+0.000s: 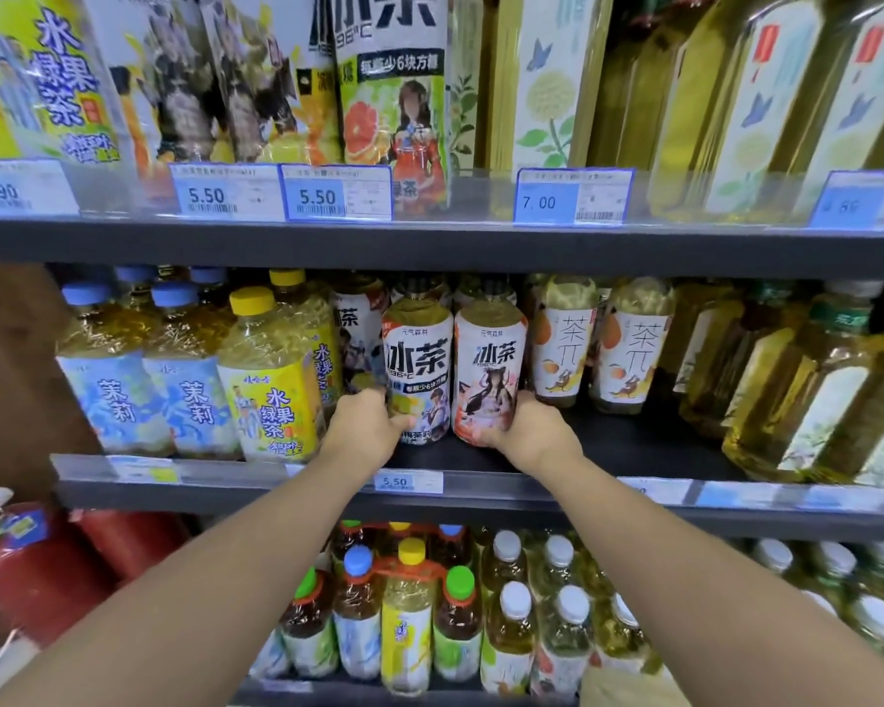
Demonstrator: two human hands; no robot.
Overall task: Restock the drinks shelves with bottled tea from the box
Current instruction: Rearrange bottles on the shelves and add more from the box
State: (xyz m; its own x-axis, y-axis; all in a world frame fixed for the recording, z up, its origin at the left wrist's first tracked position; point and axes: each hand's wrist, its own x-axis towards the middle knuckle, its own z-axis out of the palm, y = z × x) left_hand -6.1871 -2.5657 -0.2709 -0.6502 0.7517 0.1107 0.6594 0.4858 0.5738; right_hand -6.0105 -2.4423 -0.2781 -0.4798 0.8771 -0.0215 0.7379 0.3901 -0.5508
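Note:
Two white-labelled iced tea bottles stand upright side by side on the middle shelf (481, 494). My left hand (366, 426) grips the lower part of the left tea bottle (418, 364), whose label is white, blue and yellow. My right hand (534, 431) grips the lower part of the right tea bottle (490, 369), whose label is white and orange. Both arms reach forward from the bottom of the view. The box is out of view.
Yellow-labelled green tea bottles (271, 380) and blue-labelled jasmine bottles (118, 380) stand to the left. Orange-print tea bottles (562, 344) and tall square bottles (797, 390) stand to the right. The shelves above and below are packed with bottles. Red fire extinguishers (32, 563) sit at lower left.

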